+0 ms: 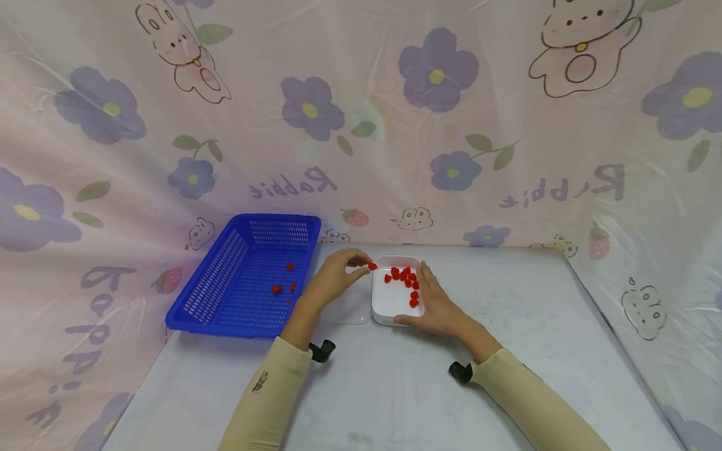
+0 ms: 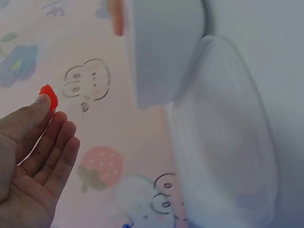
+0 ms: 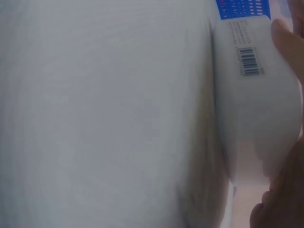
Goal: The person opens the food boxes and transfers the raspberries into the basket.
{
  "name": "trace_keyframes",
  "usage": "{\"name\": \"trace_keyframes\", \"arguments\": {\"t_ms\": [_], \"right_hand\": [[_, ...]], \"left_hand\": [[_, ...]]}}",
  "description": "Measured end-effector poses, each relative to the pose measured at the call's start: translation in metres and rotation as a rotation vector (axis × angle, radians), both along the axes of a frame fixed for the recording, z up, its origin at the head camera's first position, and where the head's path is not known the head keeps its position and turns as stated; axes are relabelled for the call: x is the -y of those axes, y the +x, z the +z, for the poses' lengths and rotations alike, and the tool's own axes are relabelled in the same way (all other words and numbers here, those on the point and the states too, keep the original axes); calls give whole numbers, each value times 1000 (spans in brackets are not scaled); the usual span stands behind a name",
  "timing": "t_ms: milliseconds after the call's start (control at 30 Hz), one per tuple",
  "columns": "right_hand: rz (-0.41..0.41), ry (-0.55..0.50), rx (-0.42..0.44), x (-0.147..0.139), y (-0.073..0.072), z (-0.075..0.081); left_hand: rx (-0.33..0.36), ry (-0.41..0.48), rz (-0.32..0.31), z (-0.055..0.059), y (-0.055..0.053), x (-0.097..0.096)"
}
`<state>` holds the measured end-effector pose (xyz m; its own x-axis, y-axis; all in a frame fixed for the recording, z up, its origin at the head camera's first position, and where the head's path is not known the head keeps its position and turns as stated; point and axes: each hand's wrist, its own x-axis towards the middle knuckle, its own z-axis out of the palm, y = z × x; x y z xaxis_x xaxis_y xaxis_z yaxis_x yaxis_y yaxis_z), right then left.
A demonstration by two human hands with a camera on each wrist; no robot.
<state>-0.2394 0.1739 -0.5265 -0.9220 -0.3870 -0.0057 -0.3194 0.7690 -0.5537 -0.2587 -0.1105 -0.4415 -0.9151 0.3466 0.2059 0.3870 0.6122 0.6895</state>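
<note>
My left hand (image 1: 337, 274) pinches a small red bumpy piece (image 1: 372, 266) between thumb and fingertips, just past the left rim of a white plastic box (image 1: 389, 307). In the left wrist view the red piece (image 2: 49, 97) shows between thumb and index finger, the other fingers extended. Several similar red pieces (image 1: 406, 274) lie inside the box, mostly toward its back and right side. My right hand (image 1: 441, 308) holds the box from the right, thumb at the front and fingers along the side wall. A barcode label (image 3: 249, 61) on the box shows in the right wrist view.
A blue perforated basket (image 1: 225, 328) stands at the left with a few red pieces (image 1: 276, 289) in it. Flat on the white table (image 1: 395, 388), between basket and box, lies a clear lid (image 1: 346, 310). A patterned curtain (image 1: 372, 175) rises behind the table.
</note>
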Motion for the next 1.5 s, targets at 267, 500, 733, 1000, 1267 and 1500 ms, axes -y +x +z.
{"name": "trace_keyframes", "arguments": {"t_ms": [267,500,733,1000,1267,1500], "right_hand": [[5,-7,-8,1,1,1],[11,-8,-16,1,1,1],[13,-9,-20,1,1,-1],[10,-6,-8,-1,1,-1],[3,-3,-6,0,0,0],[-2,3,2,1,1,0]], "left_hand": [[-46,50,66,19,10,26],[-46,79,140,30,16,54],[-4,91,228,30,21,82],[5,111,304,25,27,109],[20,110,369,22,33,127],[16,86,400,18,36,134]]}}
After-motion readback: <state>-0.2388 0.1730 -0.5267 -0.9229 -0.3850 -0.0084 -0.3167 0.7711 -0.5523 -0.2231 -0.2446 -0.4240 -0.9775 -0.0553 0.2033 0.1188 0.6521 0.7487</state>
